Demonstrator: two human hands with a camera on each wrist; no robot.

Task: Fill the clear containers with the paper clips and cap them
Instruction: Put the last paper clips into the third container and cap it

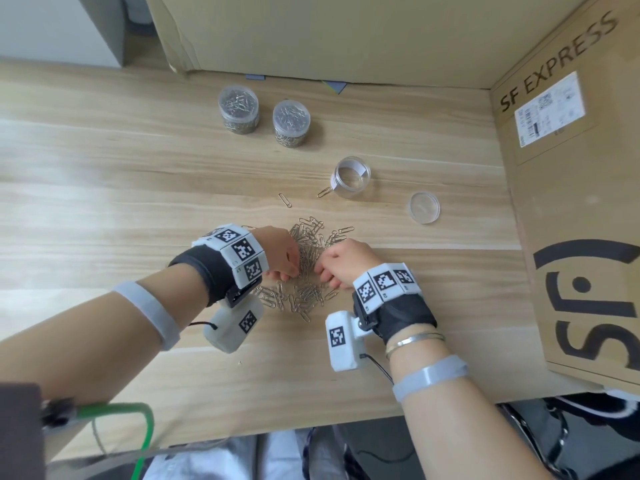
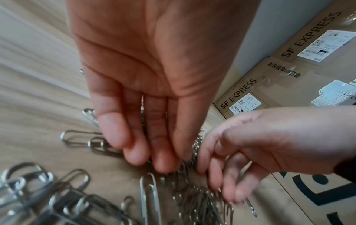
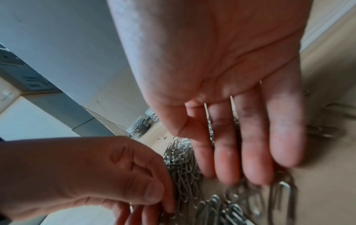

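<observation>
A heap of silver paper clips (image 1: 308, 258) lies mid-table. My left hand (image 1: 280, 258) presses against its left side and my right hand (image 1: 341, 263) against its right side, the heap between them. In the left wrist view the left fingers (image 2: 154, 155) point straight down onto the clips (image 2: 192, 197). The right fingers (image 3: 240, 152) are also straight, their tips at the clips (image 3: 183, 167). An empty clear container (image 1: 350, 174) stands uncapped behind the heap, its lid (image 1: 423, 207) to the right. Two capped containers (image 1: 239, 109) (image 1: 291, 123) full of clips stand farther back.
Two stray clips (image 1: 284, 199) (image 1: 323, 192) lie between the heap and the empty container. A large SF Express cardboard box (image 1: 571, 202) walls the right side, and more cardboard (image 1: 311, 36) stands along the back. Bare wooden table (image 1: 104, 168) stretches to the left.
</observation>
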